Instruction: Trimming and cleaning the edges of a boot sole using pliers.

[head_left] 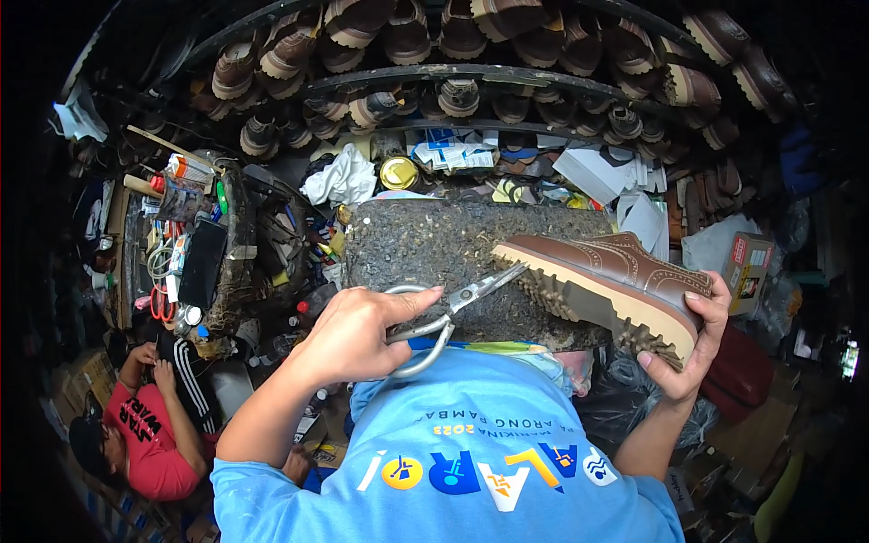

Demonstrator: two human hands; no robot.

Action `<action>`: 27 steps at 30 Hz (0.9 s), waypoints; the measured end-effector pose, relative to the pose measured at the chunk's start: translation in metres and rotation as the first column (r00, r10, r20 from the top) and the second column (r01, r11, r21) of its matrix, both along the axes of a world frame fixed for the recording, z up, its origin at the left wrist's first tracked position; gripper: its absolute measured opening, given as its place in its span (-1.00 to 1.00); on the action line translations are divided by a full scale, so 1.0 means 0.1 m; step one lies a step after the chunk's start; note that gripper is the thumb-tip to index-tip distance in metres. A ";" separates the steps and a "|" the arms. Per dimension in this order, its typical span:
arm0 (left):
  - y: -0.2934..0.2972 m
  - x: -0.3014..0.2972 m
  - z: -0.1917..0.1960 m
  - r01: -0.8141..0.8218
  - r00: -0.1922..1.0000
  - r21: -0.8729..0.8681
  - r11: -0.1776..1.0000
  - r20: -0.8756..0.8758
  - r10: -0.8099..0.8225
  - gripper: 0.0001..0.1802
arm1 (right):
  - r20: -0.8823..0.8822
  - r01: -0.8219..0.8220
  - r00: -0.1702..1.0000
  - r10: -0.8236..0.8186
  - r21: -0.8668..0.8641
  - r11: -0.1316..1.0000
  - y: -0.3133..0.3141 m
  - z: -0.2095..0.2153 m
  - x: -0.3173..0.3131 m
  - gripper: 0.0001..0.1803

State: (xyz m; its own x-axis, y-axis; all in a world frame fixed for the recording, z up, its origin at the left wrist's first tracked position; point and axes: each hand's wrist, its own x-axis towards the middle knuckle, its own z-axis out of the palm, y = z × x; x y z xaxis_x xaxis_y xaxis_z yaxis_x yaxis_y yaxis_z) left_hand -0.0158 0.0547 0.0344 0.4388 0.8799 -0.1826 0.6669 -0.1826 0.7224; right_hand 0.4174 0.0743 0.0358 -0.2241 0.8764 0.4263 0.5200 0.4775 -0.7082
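Observation:
My left hand (358, 333) grips a pair of metal scissors (457, 303) by the loops. Their blades point right and the tips touch the toe edge of a brown brogue shoe (625, 267) with a tan lugged sole. My right hand (695, 348) holds that shoe by the heel end, sole turned toward me and tilted. The shoe's toe rests over a dark, grimy work block (421, 244) just in front of my blue shirt.
Curved racks of brown shoes (471, 45) fill the top. A cluttered tool stand (204, 253) sits at left, with a white cloth (342, 176) and a gold tin lid (398, 172) beyond the block. A person in a red shirt (145, 434) sits lower left. A red box (747, 267) lies at right.

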 end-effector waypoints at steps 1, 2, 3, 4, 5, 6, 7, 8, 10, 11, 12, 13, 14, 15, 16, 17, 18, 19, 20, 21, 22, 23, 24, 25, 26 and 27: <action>0.00 0.00 -0.01 0.000 1.000 0.001 1.000 -0.001 0.000 -0.16 | 0.000 0.007 1.000 -0.007 -0.004 1.000 0.00 0.00 0.00 -0.07; -0.01 0.01 -0.02 -0.002 1.000 0.024 1.000 -0.023 0.003 -0.16 | -0.001 0.007 1.000 -0.007 -0.003 1.000 0.01 0.00 0.00 -0.07; -0.02 0.01 -0.04 -0.002 0.999 0.044 0.999 -0.043 0.004 -0.16 | 0.013 0.006 1.000 -0.006 0.002 1.000 0.02 0.00 0.00 -0.07; -0.04 0.01 -0.07 -0.002 0.999 0.043 0.999 -0.043 0.003 -0.16 | 0.028 0.003 1.000 -0.004 0.006 1.000 0.02 0.01 0.00 -0.07; -0.06 0.00 -0.09 0.015 0.998 0.134 0.991 -0.068 -0.006 -0.16 | 0.028 0.003 1.000 -0.003 0.005 1.000 0.01 0.01 0.00 -0.07; -0.06 0.01 -0.11 0.035 0.996 0.225 0.974 -0.093 -0.015 -0.16 | 0.017 0.011 1.000 -0.011 0.002 1.000 0.01 0.00 0.00 -0.07; -0.07 0.02 -0.08 0.035 0.996 0.225 0.974 -0.091 -0.015 -0.16 | 0.006 0.017 1.000 -0.017 -0.001 1.000 0.00 0.00 0.00 -0.07; -0.07 0.04 -0.02 0.082 0.976 0.335 0.938 -0.219 -0.007 -0.16 | 0.008 0.017 1.000 -0.017 -0.001 1.000 0.01 0.00 0.00 -0.07; -0.08 0.03 0.05 0.184 0.916 0.469 0.864 -0.402 0.023 -0.16 | 0.011 0.009 1.000 -0.009 0.004 1.000 0.01 0.00 -0.01 -0.08; -0.06 0.03 0.07 0.183 0.917 0.469 0.864 -0.399 0.022 -0.16 | 0.014 0.009 1.000 -0.009 0.003 1.000 0.01 0.01 -0.01 -0.08; -0.04 0.03 0.11 0.183 0.920 0.439 0.880 -0.392 0.004 -0.16 | 0.006 0.003 1.000 -0.003 0.004 1.000 0.02 0.01 -0.02 -0.08; -0.02 0.02 0.14 0.184 0.923 0.408 0.894 -0.384 -0.015 -0.16 | -0.001 -0.003 1.000 0.003 0.004 1.000 0.03 0.01 -0.02 -0.08; 0.00 0.01 0.14 0.183 0.922 0.408 0.894 -0.387 -0.012 -0.16 | -0.004 -0.007 1.000 0.007 0.005 1.000 0.03 0.01 -0.02 -0.08; 0.02 -0.03 0.13 0.157 0.948 0.331 0.931 -0.313 -0.049 -0.17 | 0.002 -0.005 1.000 0.005 0.006 1.000 0.03 0.01 -0.01 -0.09; 0.04 -0.06 0.11 0.139 0.969 0.248 0.959 -0.235 -0.080 -0.17 | 0.007 -0.003 1.000 0.003 0.006 1.000 0.03 0.01 0.00 -0.09; 0.03 -0.09 0.10 0.142 0.968 0.249 0.958 -0.235 -0.083 -0.17 | 0.008 0.000 1.000 0.000 0.007 1.000 0.04 0.00 -0.01 -0.09; 0.00 -0.12 0.07 0.054 0.993 0.268 0.962 -0.114 -0.024 -0.19 | 0.004 -0.002 1.000 0.002 0.008 1.000 0.05 -0.01 0.00 -0.09; -0.03 -0.14 0.06 -0.035 0.999 0.275 0.961 0.009 0.034 -0.20 | 0.001 -0.003 1.000 0.003 0.009 1.000 0.04 -0.01 0.01 -0.09; -0.04 -0.16 0.08 -0.054 0.995 0.218 0.974 -0.072 0.071 -0.28 | 0.003 0.005 1.000 -0.005 0.006 1.000 0.01 -0.01 0.02 -0.09; -0.11 -0.19 0.01 -0.057 0.994 0.218 0.974 -0.075 0.075 -0.28 | -0.003 0.001 1.000 -0.001 0.002 1.000 0.01 -0.01 0.01 -0.09; -0.15 -0.22 -0.15 -0.015 0.978 0.206 0.978 -0.198 0.057 -0.32 | -0.010 0.000 1.000 0.000 -0.002 1.000 0.02 -0.01 0.00 -0.10; -0.20 -0.24 -0.25 0.025 0.947 0.189 0.982 -0.318 0.037 -0.36 | -0.012 -0.002 1.000 0.002 0.000 1.000 0.02 0.00 -0.01 -0.10; -0.21 -0.20 -0.28 0.084 0.923 0.162 0.983 -0.383 -0.016 -0.42 | 0.002 -0.008 1.000 0.008 0.005 1.000 0.03 0.01 -0.02 -0.10; -0.19 -0.09 -0.26 0.102 0.930 0.167 0.981 -0.367 -0.034 -0.55 | 0.019 -0.016 1.000 0.016 0.010 1.000 0.03 0.03 -0.03 -0.11; -0.16 0.01 -0.32 0.057 0.976 0.217 0.974 -0.217 -0.009 -0.63 | 0.019 -0.020 1.000 0.020 0.011 1.000 0.04 0.04 -0.05 -0.11; -0.10 0.13 -0.38 0.007 0.998 0.260 0.965 -0.058 0.008 -0.71 | 0.017 -0.035 0.999 0.035 0.021 0.999 0.03 0.05 -0.07 -0.12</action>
